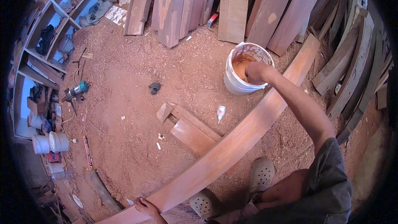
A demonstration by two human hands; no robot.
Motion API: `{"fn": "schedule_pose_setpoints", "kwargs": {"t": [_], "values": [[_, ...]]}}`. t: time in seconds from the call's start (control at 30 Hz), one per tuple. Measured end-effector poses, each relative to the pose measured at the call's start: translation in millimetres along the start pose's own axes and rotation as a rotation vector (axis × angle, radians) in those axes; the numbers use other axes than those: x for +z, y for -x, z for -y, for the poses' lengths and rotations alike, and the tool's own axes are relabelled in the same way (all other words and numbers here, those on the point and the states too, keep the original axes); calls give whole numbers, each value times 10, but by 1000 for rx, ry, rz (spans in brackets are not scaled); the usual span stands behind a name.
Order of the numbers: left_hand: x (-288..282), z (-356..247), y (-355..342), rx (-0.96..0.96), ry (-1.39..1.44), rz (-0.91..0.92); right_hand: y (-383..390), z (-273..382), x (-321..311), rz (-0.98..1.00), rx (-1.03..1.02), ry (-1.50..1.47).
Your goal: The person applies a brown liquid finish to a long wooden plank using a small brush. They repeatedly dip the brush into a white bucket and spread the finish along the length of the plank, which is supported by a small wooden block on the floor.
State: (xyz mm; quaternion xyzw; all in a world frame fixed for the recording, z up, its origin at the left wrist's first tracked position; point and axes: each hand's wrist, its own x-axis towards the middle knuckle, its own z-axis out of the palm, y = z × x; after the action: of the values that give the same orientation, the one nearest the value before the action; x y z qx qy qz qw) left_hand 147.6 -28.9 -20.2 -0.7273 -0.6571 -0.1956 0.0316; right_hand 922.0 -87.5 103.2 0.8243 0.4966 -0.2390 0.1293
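Observation:
A long reddish-brown wooden plank (232,148) runs slantwise from the lower left to the upper right in front of me. At its near left end my left hand (146,208) grips the edge, fingers bent over it. Further up, a white plastic bucket (236,84) with orange-brown residue inside stands on the ground beyond the plank. My right hand (258,73) is closed in a fist over the bucket's right rim and reaches into its mouth. Whatever the fist holds is hidden. Under the plank, a shorter assembled wooden piece (195,135) lies crosswise.
Several boards (234,12) lean at the back, with curved planks (354,62) at the right. A small white bottle (221,112) and a dark lump (154,88) lie on shaving-covered ground. A teal power tool (78,90) sits at left beside shelving (53,64). My clogs (262,172) are near the plank.

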Motion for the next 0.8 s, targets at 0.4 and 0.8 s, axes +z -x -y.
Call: {"fn": "schedule_pose_setpoints", "kwargs": {"t": [0.4,0.8], "values": [[-219,-14,-75,-111,13,138,778,-310,-4,-370,155,-587],[-66,-243,-12,-75,52,-17,1347,-161,685,-350,277,-1673]]}}
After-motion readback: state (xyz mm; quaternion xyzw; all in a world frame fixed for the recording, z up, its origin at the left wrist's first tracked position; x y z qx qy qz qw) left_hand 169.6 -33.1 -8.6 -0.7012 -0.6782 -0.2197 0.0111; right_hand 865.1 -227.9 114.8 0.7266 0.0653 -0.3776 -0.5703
